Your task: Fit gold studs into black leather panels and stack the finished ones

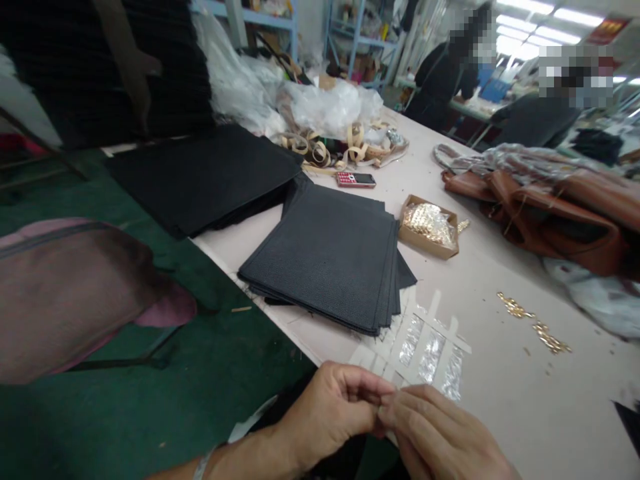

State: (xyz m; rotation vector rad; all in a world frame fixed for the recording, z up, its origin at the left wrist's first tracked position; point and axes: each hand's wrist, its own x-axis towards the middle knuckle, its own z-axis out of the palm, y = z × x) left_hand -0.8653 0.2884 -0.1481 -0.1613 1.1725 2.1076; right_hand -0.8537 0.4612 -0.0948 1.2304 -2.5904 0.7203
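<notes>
The left hand [330, 408] reaches in from 7 o'clock and the right hand [440, 432] from 5 o'clock, meeting low in the view. Both are nearly closed. The left thumb and index finger come together in a pinch, with a narrow gap behind their tips; the right fingers curl over and touch the left fingertips. Whether something small is pinched there cannot be told, as the right fingers hide it.

Clock directions below are taken from where the hands meet, with 12 toward the top of the view. At 1 o'clock, just beside the hands, a lattice of pale strips [431, 313] lies flat over shiny clear film [430, 359] on the tabletop [500, 400]; its longer parallel strips point toward 1 o'clock.

Between 11 and 12 o'clock lies a stack of black textured panels [325, 257], slightly fanned. Its longer-looking near side runs from 10 to 4 o'clock, and its left side points to 1. A larger black stack [210, 170] lies beyond it, near 11.

The open cardboard box [429, 248] of gold-coloured metal pieces [427, 222] sits between 12 and 1, and loose gold-coloured pieces [515, 307] lie near 2. A red-and-black keypad phone [356, 180] lies near 12, and brown bags [555, 220] lie between 1 and 2.
</notes>
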